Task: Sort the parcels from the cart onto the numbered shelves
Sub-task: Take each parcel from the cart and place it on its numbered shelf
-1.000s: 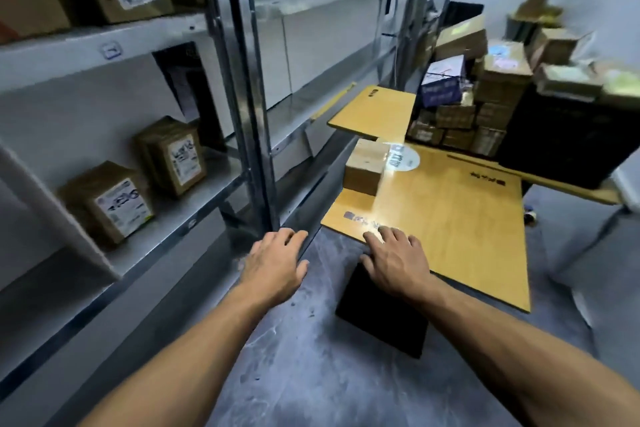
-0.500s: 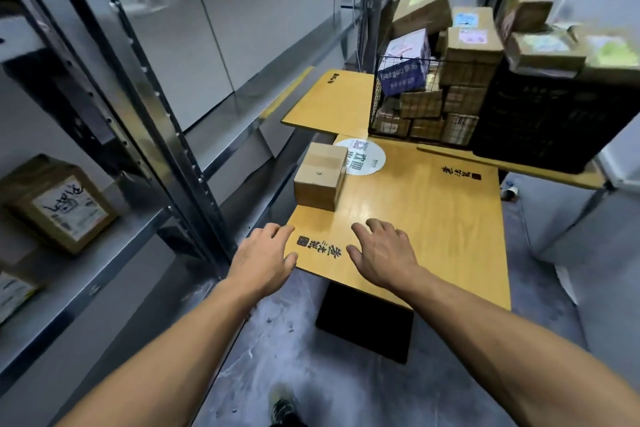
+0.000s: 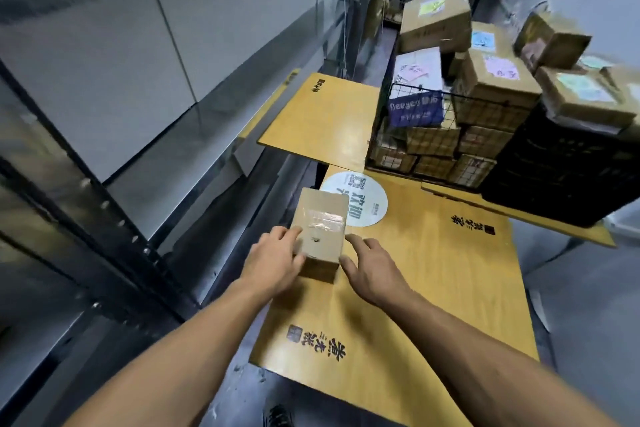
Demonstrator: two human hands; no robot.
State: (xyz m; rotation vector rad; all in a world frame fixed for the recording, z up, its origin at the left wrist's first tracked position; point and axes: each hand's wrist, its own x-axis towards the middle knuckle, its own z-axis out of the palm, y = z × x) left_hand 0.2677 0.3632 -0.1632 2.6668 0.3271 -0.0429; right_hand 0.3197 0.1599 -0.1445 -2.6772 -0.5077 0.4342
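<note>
One head-worn view (wide-angle, edges perhaps smeared) looks forward and down, close above the table.

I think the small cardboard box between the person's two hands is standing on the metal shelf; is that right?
Not quite. The head view shows the small cardboard box between the left hand and the right hand, but it is standing on the wooden table, not on a shelf.
</note>
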